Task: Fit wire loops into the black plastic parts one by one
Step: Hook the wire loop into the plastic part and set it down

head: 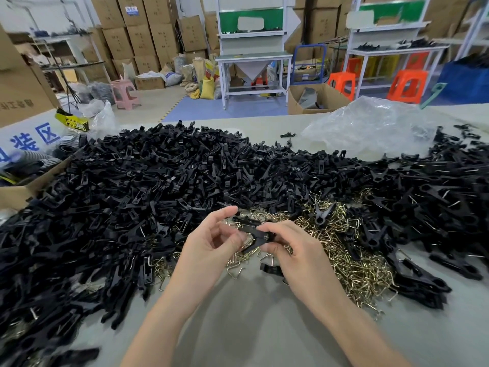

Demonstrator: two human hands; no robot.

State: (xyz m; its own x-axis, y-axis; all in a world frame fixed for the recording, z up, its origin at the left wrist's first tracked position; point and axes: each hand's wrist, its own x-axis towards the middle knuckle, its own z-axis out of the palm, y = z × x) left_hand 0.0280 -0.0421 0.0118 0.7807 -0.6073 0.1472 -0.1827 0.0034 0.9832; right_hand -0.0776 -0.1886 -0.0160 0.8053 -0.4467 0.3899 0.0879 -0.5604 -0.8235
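Note:
A black plastic part point(258, 238) is held above the table between both hands. My right hand point(288, 245) pinches its right end with curled fingers. My left hand point(211, 242) holds the left end between thumb and fingers, where a thin wire loop point(247, 243) shows against the part. Below and to the right lies a heap of brass-coloured wire loops point(352, 263). A big pile of black plastic parts point(158, 181) covers the table to the left and behind.
More black parts point(434, 207) are piled on the right. A crumpled clear plastic bag point(370, 125) lies at the back right, and a cardboard box point(18, 192) sits at the left edge. The grey table top point(251, 319) shows between my forearms. One loose black part point(270, 268) lies under my right hand.

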